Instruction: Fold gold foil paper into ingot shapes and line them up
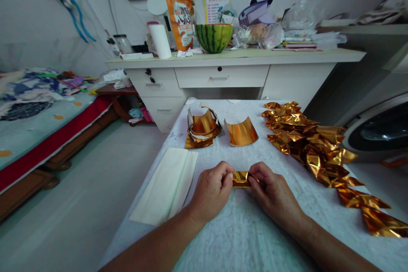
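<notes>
With the fingers [226,183] of my left hand [212,190] and right hand [276,192] pinching opposite ends of the gold foil strip [241,179], well in from the left edge of the desk [225,238], I seem to be folding it, which next calls for an even, gentle press.

Soft, cool indoor light is falling fairly evenly, source sitting out of shot. The tablecloth [236,233] is reading pale blue-grey, mid-bright. The foil pile [315,153] is throwing sharp glints, and the held foil piece [241,179] is catching highlights too. The washer door [381,131] is going nearly black with faint reflections; the floor [98,178] is giving a dull sheen. Shadow is darkening the gap under the desk [219,60]. Wide-angle stretch is pulling the bed [47,123] and forearms [156,238] toward the edges. Small print on the poster [217,5] is smearing, fine detail looking soft
</notes>
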A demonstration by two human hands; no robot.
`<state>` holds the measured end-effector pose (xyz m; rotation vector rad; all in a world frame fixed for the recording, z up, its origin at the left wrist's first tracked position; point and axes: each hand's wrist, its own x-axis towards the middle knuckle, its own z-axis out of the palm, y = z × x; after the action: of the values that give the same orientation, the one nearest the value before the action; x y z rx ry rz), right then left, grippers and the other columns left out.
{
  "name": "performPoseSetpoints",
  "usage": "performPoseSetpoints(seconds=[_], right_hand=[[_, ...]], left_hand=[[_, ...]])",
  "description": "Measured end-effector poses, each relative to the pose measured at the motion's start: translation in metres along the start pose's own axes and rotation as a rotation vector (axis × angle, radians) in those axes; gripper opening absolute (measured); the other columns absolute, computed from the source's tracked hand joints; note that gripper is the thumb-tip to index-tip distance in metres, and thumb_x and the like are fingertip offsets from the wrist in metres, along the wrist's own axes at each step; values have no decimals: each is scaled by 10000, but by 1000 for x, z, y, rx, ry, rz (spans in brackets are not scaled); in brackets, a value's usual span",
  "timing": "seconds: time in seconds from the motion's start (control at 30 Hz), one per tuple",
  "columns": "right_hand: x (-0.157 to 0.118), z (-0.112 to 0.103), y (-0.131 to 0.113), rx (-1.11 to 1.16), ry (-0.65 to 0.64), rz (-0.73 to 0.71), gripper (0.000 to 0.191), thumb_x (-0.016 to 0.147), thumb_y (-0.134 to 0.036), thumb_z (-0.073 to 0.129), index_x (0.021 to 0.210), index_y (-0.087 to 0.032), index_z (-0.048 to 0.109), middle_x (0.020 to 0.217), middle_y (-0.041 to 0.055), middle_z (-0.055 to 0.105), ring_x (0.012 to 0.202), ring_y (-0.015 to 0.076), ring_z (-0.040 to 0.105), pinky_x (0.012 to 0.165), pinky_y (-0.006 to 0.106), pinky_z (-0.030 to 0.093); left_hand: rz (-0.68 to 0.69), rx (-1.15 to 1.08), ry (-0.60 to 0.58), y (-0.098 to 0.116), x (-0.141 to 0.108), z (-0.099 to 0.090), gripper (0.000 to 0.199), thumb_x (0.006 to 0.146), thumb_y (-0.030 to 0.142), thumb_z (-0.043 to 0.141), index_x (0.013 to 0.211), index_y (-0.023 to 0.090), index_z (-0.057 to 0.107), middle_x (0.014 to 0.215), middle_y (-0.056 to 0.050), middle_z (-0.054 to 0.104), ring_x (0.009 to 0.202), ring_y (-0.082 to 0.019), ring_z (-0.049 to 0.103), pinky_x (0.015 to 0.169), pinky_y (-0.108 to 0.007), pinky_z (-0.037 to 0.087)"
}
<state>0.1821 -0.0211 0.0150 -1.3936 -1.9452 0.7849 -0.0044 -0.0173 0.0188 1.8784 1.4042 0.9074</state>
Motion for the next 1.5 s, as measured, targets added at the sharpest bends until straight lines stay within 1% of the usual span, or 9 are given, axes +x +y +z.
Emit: performPoseSetpoints(seconds=[0.23,0.4,0.6,0.7,0.9,1.03,1.2,1.33,1.5], right_hand=[[1,-1,0,13,5,-16,39,927,-267,451,895,-246,460,626,-35,607,519,151,556,514,256,366],[-1,-6,0,129,-29,-5,136,953,-370,455,929,-239,481,607,-43,561,527,144,532,511,252,369],[-3,-15,4,251,-60,-55,129,942,-334,477,1028,-242,448,682,-39,555,579,139,532,516,240,390],[-1,-19,5,167,-96,-123,64,905,-227,499,965,-240,480,710,-30,537,608,136,514,541,241,391],[4,-25,5,-11,-146,-254,156,875,-99,481,928,-230,549,848,23,588,764,159,572,647,264,415],[4,-27,6,2,-189,-301,182,902,-90,459,960,-236,550,908,27,592,826,154,584,698,261,434],[3,-30,3,-27,-200,-308,175,888,-72,458,896,-230,533,860,12,575,771,141,576,668,254,428],[4,-35,0,-57,-178,-300,137,885,-101,485,889,-225,544,839,11,584,735,141,573,638,254,424],[5,-44,0,-89,-113,-306,116,929,-186,488,934,-217,600,859,36,638,763,154,611,655,259,463]], left_hand=[[22,1,-38,0,-1,0,132,891,179,454,844,213,573,685,21,622,628,-144,588,607,-232,371],[5,-4,-19,1,1,-1,135,891,186,462,871,211,593,718,13,649,663,-149,607,618,-230,381],[-31,48,2,0,3,-3,140,877,178,473,865,199,611,591,47,544,554,-124,523,558,-224,318],[-52,29,14,-3,3,-2,128,869,186,487,869,198,614,553,64,493,515,-113,478,542,-221,296],[-80,-52,-12,-9,3,-2,160,912,251,466,859,195,607,617,47,549,574,-121,517,566,-223,320],[-84,-74,-16,-8,4,-3,176,918,259,463,841,188,604,651,39,561,613,-125,535,584,-224,332],[-82,-148,-13,-6,5,-3,255,951,342,434,815,188,584,642,36,549,624,-130,535,586,-224,344],[-121,-222,16,-8,5,-4,308,979,433,379,933,200,574,635,42,547,593,-129,530,569,-225,355],[-119,-226,14,-11,5,-4,263,975,415,395,1012,209,555,651,49,546,605,-126,530,590,-224,375]])
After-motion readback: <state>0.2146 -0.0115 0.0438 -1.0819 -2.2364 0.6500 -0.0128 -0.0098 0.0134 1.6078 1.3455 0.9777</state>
